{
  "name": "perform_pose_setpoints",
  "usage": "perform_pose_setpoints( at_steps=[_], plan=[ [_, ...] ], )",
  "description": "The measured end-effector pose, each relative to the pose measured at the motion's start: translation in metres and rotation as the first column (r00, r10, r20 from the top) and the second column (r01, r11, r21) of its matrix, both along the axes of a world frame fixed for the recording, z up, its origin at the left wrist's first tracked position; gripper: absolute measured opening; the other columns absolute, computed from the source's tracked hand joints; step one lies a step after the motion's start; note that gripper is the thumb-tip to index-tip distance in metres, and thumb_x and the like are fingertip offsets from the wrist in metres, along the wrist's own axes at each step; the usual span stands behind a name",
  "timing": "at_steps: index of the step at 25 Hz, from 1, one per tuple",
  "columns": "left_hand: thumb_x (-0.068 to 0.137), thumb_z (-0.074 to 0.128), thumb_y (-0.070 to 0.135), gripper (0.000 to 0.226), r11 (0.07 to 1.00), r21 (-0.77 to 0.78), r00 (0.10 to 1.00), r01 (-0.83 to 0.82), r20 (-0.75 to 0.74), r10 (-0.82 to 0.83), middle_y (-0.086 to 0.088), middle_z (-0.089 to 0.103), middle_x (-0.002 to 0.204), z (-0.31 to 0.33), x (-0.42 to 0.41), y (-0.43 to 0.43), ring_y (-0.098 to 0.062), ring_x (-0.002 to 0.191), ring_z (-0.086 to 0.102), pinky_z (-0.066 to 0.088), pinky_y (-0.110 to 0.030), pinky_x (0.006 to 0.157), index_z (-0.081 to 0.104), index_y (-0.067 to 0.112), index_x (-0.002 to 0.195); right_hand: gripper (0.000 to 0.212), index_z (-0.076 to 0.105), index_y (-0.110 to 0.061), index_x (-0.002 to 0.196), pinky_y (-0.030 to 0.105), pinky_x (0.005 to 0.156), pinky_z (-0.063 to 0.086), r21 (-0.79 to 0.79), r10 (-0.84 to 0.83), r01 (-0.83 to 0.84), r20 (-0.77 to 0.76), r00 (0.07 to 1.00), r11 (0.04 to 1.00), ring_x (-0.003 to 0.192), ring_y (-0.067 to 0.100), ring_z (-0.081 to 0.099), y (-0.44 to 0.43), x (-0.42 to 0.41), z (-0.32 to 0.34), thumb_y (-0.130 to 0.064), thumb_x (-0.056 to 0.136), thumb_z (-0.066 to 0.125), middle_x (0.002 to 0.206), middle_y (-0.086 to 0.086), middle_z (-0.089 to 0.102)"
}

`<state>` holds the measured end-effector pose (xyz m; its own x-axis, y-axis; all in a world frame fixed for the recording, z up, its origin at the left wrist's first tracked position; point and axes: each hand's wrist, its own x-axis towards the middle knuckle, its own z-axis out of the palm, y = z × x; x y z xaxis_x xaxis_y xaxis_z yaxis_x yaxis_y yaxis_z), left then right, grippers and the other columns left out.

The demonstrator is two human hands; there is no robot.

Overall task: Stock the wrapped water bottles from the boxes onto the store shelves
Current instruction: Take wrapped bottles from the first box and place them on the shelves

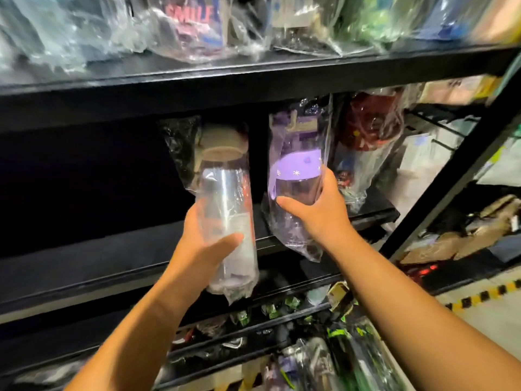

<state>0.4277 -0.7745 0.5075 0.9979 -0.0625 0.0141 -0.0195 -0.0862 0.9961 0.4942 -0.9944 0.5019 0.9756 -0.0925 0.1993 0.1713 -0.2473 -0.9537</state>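
Left grip (205, 245): clear bottle (225, 190), right grip (320, 213): purple bottle (296, 169)

Black shelves (253, 77) with plastic-wrapped bottles (194, 26)

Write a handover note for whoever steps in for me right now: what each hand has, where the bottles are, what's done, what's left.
Left hand grips a wrapped clear bottle with a tan lid. Right hand grips a wrapped purple-lidded bottle.
Both are raised at the front of the middle shelf, not yet set down.
Done: a red wrapped bottle stands on that shelf at the right, and the top shelf holds blurred wrapped items.
Left: set these two down beside the red one, then probably fetch more from the wrapped bottles below.
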Motion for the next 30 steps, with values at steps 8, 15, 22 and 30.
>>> perform_pose_setpoints(
  at_steps=[8, 15, 22, 30],
  plan=[
    [0.075, 0.072, 0.027, 0.06, 0.998, -0.024, 0.996, -0.054, -0.076, 0.052, 0.038, 0.06, 0.102, -0.01, 0.019, -0.004, 0.019, 0.094, 0.06, 0.052, -0.011, 0.065, 0.039, 0.055, 0.116, 0.064, 0.036, -0.024, 0.107, 0.022, 0.083, 0.047, -0.016, -0.167, 0.169, 0.075, 0.983, 0.986, 0.1, 0.02, 0.057, 0.007, 0.044, -0.038, -0.034, 0.07, 0.087, 0.111, 0.005, 0.054],
    [0.074, 0.079, 0.017, 0.069, 0.989, -0.036, 0.987, -0.146, -0.076, 0.143, 0.029, 0.062, 0.105, -0.02, 0.023, -0.019, 0.011, 0.098, 0.062, 0.053, -0.018, 0.07, 0.041, 0.042, 0.127, 0.057, 0.036, -0.012, 0.088, 0.03, 0.067, 0.036, -0.176, -0.269, 0.267, 0.013, 0.963, 0.947, 0.077, 0.019, 0.043, 0.003, 0.051, -0.046, -0.045, 0.076, 0.08, 0.09, 0.001, 0.044],
    [0.071, 0.073, 0.031, 0.079, 0.978, -0.001, 0.976, -0.207, -0.076, 0.206, 0.043, 0.055, 0.104, -0.018, 0.026, -0.031, 0.027, 0.09, 0.055, 0.049, -0.01, 0.072, 0.03, 0.044, 0.135, 0.099, 0.015, -0.019, 0.156, 0.037, 0.111, 0.035, -0.162, -0.209, 0.199, -0.042, 0.977, 0.966, 0.141, 0.018, 0.033, -0.009, 0.026, -0.058, -0.039, 0.081, 0.077, 0.156, 0.001, 0.025],
    [0.085, 0.077, 0.025, 0.049, 0.935, 0.13, 0.938, -0.329, -0.068, 0.34, 0.008, 0.055, 0.112, -0.014, 0.055, -0.057, -0.005, 0.098, 0.058, 0.045, -0.013, 0.066, 0.039, 0.028, 0.116, 0.052, 0.056, -0.001, 0.119, 0.04, 0.097, 0.034, -0.604, -0.061, 0.306, 0.391, 0.919, 0.736, 0.115, 0.034, 0.05, -0.03, 0.001, -0.112, -0.045, 0.091, 0.052, 0.121, 0.018, 0.059]
  ],
)
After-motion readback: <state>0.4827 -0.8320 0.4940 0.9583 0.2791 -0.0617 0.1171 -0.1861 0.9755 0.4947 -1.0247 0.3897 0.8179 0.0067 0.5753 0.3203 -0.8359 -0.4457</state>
